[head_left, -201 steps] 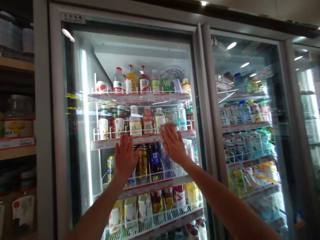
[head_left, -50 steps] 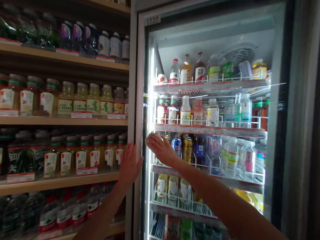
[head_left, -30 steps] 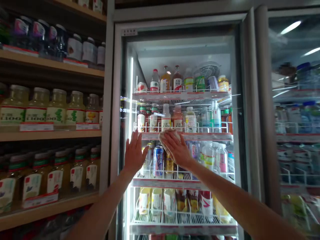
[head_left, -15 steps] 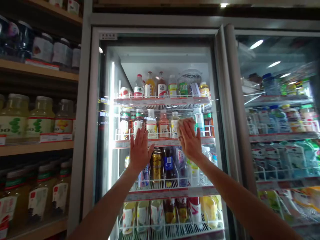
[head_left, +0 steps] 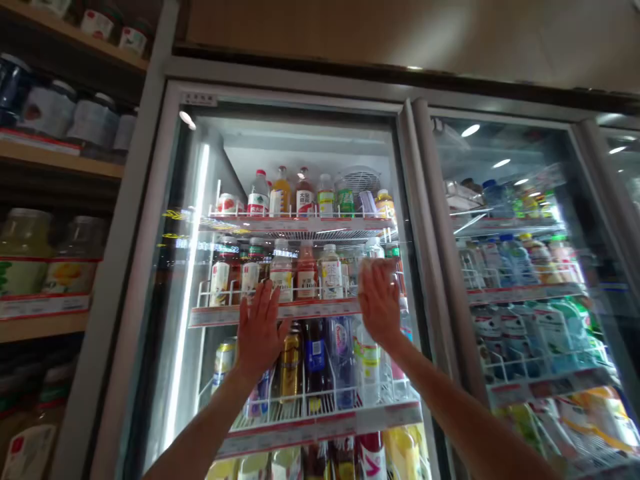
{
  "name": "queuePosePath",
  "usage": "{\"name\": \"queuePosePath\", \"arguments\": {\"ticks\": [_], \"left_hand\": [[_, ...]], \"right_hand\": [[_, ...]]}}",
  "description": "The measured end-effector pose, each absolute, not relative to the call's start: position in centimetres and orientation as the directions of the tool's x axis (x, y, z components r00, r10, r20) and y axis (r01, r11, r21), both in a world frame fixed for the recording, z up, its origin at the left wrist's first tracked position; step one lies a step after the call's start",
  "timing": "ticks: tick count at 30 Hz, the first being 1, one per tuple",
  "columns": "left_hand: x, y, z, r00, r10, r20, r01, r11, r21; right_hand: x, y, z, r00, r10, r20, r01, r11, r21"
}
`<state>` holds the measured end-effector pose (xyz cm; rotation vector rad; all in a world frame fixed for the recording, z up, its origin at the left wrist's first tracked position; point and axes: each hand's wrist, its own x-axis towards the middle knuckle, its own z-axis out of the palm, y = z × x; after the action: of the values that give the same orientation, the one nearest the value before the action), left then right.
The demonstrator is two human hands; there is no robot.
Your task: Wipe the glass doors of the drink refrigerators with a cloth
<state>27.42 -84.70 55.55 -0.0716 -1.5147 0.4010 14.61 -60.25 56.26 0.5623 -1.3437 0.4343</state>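
My left hand lies flat with fingers spread against the glass door of a drinks fridge, in front of the second and third shelves. To its right, my right hand presses a light, crumpled cloth on the same pane, fingers laid over it and blurred by motion. Behind the glass, a gold can stands just right of my left hand. A white-labelled tea bottle sits on the shelf between my two hands.
Vertical door handles run right of the pane, beside a second glass door with bottles behind it. Wooden shelves with jars and bottles stand at left. A lit strip glows inside the fridge's left side.
My right hand and the cloth have slid rightward across the glass. My left hand stays flat on the pane. The view has tilted up and turned right.
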Motion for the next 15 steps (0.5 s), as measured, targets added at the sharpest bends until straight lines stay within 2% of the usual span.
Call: {"name": "queuePosePath", "arguments": {"ticks": [2, 3, 4, 7, 8, 9, 10, 13, 14, 15], "left_hand": [[28.1, -85.7, 56.9, 0.036, 0.247, 0.968, -0.222, 0.947, -0.233], [28.5, -86.3, 57.7, 0.054, 0.208, 0.977, -0.227, 0.955, -0.191], [28.9, -87.0, 58.5, 0.068, 0.172, 0.983, -0.233, 0.961, -0.152], [29.9, -89.0, 60.1, 0.074, 0.136, 0.988, -0.247, 0.962, -0.114], [30.0, -89.5, 60.3, 0.07, 0.139, 0.988, -0.252, 0.961, -0.117], [30.0, -89.8, 60.4, 0.069, 0.141, 0.988, -0.256, 0.959, -0.119], [30.0, -90.0, 60.4, 0.076, 0.139, 0.987, -0.259, 0.959, -0.115], [29.8, -89.8, 60.1, 0.098, 0.14, 0.985, -0.255, 0.961, -0.111], [29.7, -89.7, 60.1, 0.102, 0.141, 0.985, -0.252, 0.961, -0.111], [29.7, -89.6, 60.0, 0.103, 0.141, 0.985, -0.251, 0.962, -0.112]], "right_hand": [[15.1, -60.8, 56.5, 0.226, -0.229, 0.947, -0.597, 0.736, 0.32], [14.9, -60.7, 56.9, 0.235, -0.235, 0.943, -0.599, 0.73, 0.331], [14.6, -60.6, 57.6, 0.232, -0.166, 0.958, -0.603, 0.749, 0.276], [13.6, -60.3, 60.5, 0.169, 0.201, 0.965, -0.618, 0.784, -0.055], [13.7, -60.7, 61.3, 0.159, 0.249, 0.955, -0.623, 0.776, -0.099], [14.0, -61.4, 61.8, 0.16, 0.232, 0.959, -0.628, 0.774, -0.083], [14.5, -62.2, 62.1, 0.177, 0.154, 0.972, -0.631, 0.776, -0.008], [16.0, -64.0, 62.1, 0.255, -0.178, 0.95, -0.605, 0.737, 0.301], [16.1, -63.9, 62.1, 0.258, -0.212, 0.943, -0.596, 0.733, 0.328], [15.9, -63.6, 62.3, 0.237, -0.181, 0.955, -0.595, 0.75, 0.289]]}}
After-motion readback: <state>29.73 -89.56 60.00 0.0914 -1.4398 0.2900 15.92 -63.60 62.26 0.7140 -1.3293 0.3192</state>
